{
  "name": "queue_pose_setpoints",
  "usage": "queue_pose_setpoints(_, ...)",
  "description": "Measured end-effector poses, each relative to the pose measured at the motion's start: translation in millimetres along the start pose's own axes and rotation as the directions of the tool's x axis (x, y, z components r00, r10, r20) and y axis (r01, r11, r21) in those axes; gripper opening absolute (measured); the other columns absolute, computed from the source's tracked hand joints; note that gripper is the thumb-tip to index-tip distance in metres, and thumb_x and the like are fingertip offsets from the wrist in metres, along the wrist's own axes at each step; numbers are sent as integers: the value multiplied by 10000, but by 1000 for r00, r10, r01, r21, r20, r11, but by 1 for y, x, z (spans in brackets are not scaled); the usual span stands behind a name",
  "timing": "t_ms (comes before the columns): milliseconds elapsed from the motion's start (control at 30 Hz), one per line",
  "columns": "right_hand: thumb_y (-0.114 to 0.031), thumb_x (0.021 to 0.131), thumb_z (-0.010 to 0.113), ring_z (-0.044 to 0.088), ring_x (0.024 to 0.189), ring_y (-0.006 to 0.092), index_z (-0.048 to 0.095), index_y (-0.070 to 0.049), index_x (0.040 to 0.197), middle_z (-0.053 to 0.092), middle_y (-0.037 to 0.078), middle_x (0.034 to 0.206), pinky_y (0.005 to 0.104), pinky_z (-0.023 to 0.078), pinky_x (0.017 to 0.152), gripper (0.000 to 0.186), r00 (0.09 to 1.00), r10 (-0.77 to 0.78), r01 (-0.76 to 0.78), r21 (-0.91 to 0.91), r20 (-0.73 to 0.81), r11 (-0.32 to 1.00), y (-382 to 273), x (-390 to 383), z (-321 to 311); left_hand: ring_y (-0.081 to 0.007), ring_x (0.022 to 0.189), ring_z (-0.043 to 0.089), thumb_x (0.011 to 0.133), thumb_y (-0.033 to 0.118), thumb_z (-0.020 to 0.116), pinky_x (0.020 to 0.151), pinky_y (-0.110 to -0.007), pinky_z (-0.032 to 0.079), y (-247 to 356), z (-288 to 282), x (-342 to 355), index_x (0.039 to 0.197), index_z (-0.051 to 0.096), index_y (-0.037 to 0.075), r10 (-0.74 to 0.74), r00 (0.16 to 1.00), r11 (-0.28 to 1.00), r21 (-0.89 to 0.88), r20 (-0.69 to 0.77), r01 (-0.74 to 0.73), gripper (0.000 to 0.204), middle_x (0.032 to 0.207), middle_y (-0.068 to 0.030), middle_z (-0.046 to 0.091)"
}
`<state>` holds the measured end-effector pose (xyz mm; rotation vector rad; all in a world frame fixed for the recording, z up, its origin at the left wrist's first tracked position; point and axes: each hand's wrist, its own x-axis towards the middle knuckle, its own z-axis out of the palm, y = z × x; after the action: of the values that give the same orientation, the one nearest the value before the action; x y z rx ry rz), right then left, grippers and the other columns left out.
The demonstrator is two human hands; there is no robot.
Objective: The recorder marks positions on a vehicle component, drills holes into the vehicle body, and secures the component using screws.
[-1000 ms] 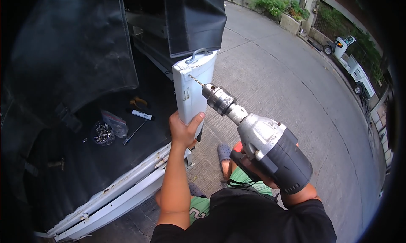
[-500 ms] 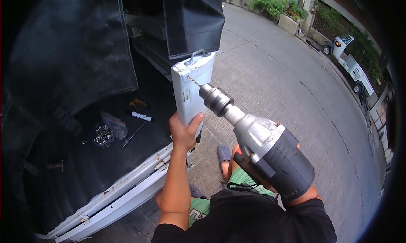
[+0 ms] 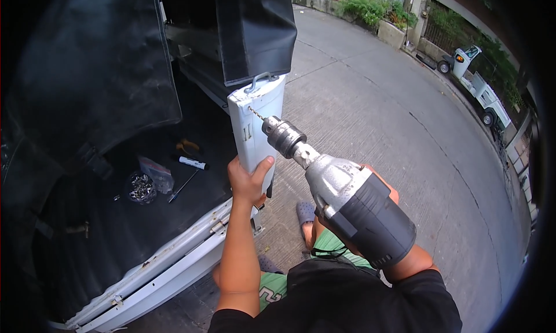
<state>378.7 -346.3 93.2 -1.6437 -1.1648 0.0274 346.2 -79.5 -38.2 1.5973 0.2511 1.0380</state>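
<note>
My left hand (image 3: 249, 179) is closed round the lower part of a white metal post (image 3: 263, 121) at the vehicle bed's corner, thumb on the right side. My right hand (image 3: 383, 182) grips a power drill (image 3: 362, 208) with a silver gear housing and black motor body, which hides most of that hand. From its chuck (image 3: 284, 137) a thin twist drill bit (image 3: 257, 114) reaches the post's upper left edge, its tip at a small dark spot. A bent metal loop (image 3: 259, 81) sits on top of the post, just under a black cover flap (image 3: 255, 37).
On the black bed floor lie a tub of small metal fasteners (image 3: 142, 187), a clear plastic bag (image 3: 157, 173), a white marker (image 3: 192, 162), a thin rod-like tool (image 3: 184, 185) and orange-handled pliers (image 3: 186, 145). A white vehicle (image 3: 478, 89) stands across the concrete road (image 3: 370, 101).
The post, my left hand and the drill have shifted slightly left in the picture. The bit stays at the same place on the post, while the chuck shows a different side.
</note>
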Motion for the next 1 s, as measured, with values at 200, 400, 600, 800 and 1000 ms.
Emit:
queue_pose_setpoints(200, -127, 845, 806, 765, 948, 165, 587, 13, 1356, 769, 113, 1059, 283, 585, 820, 574, 1000, -7, 7, 22, -13, 1000, -2, 0, 3, -175, 838, 707, 827, 213, 831, 774, -326, 550, 3, 4, -2, 1033, 725, -62, -10, 999, 999, -44, -42, 8, 360, 917, -113, 758)
queue_pose_setpoints(400, -140, 854, 789, 771, 939, 190, 600, 11, 1327, 759, 111, 1071, 281, 583, 820, 531, 997, -55, 64, -166, 58, 984, -5, 2, -3, -179, 836, 703, 830, 205, 825, 776, -329, 546, 6, 2, -2, 1033, 723, -62, -10, 1000, 1000, -18, -24, 9, 351, 918, -113, 754)
queue_pose_setpoints(600, -136, 831, 786, 750, 950, 227, 627, 30, 1254, 712, 132, 1136, 304, 577, 844, 481, 956, -265, 292, -351, 124, 890, -3, 6, -7, -178, 823, 701, 841, 210, 819, 772, -328, 544, 6, 3, 0, 1026, 723, -59, 27, 999, 1000, -14, -40, -28, 340, 906, -109, 750)
queue_pose_setpoints(800, -134, 803, 802, 733, 989, 231, 636, 37, 1247, 683, 170, 1189, 328, 574, 874, 503, 877, -456, 477, -369, 150, 798, 12, 1, -13, -169, 833, 698, 852, 205, 810, 780, -326, 544, 2, -2, 2, 1027, 727, -49, 32, 999, 999, -1, -9, -32, 321, 919, -99, 749)
queue_pose_setpoints(1000, -117, 847, 805, 750, 1005, 176, 604, 28, 1327, 735, 118, 1143, 285, 581, 877, 540, 963, -256, 270, -248, 88, 930, 5, -1, -14, -163, 844, 693, 850, 207, 815, 785, -323, 544, 7, -3, -1, 1031, 727, -50, -4, 1000, 1000, -24, 4, 4, 326, 933, -93, 747)
